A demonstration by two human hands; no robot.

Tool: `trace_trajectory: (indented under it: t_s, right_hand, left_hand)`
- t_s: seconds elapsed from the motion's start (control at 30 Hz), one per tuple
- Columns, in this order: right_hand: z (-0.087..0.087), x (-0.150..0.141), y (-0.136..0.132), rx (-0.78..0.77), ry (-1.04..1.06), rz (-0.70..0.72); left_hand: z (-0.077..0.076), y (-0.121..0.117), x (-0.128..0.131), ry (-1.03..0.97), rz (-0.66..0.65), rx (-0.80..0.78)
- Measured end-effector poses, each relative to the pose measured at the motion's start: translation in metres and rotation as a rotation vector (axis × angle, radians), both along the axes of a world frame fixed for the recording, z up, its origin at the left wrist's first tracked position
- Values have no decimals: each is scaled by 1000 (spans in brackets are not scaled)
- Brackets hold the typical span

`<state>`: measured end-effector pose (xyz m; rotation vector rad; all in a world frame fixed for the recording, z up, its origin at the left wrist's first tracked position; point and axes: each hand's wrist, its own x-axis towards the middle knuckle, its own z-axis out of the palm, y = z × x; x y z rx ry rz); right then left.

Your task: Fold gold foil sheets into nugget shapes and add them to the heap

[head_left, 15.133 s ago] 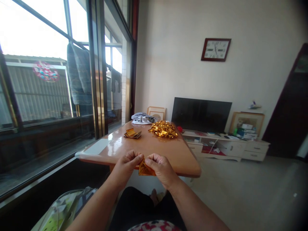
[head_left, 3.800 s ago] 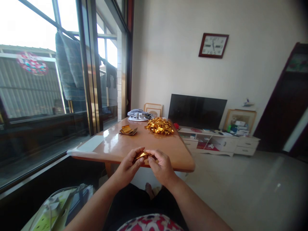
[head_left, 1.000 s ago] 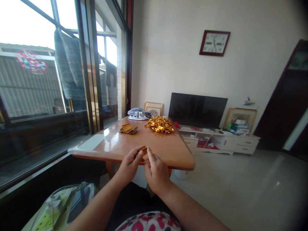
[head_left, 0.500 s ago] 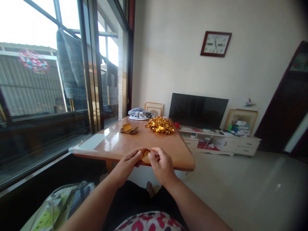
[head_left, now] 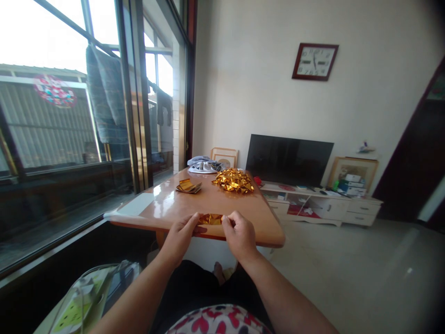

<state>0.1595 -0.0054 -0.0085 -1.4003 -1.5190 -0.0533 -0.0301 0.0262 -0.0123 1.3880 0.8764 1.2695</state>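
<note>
A folded piece of gold foil paper [head_left: 211, 219] is stretched level between my two hands, over the near edge of the wooden table [head_left: 194, 204]. My left hand [head_left: 182, 234] pinches its left end between thumb and fingers. Its right end is gripped by my right hand [head_left: 240, 234], thumb on top and fingers curled. Farther back on the table lies a heap of folded gold foil pieces [head_left: 233, 181]. To the left of that heap sits a small stack of flat gold paper sheets [head_left: 188, 186].
Folded clothes [head_left: 205, 164] lie at the table's far end. Beyond it, a television [head_left: 288, 159] stands on a white cabinet [head_left: 330, 208]. Low at my left is a power strip [head_left: 74, 311] with cables. A glass window runs along the left side.
My hands have moved apart, drawing the foil paper out wider between them. My right hand has shifted slightly right. The view has turned a little to the left.
</note>
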Motion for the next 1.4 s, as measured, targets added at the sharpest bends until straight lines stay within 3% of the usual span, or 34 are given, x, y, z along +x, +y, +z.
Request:
trace_trajectory:
  t_s: [0.4,0.63,0.8,1.0,1.23,1.4]
  right_hand:
    - [0,-5,-2,-17,5,-15]
    - [-2,-7,-5,-58,41,49]
    - [-5,-10,-9,-154,16,129]
    - [-3,-14,-18,-187,13,237]
    - [-7,-19,-16,-132,-72,176]
    - [-6,-20,-17,-128,-87,151]
  left_hand:
    - [-10,-3,16,233,242,267]
    - [-10,1,12,86,200,132]
    - [-13,6,6,54,240,142]
    - [-6,1,7,12,253,159]
    - [-7,0,11,-89,218,163]
    - [-10,3,10,-6,249,230]
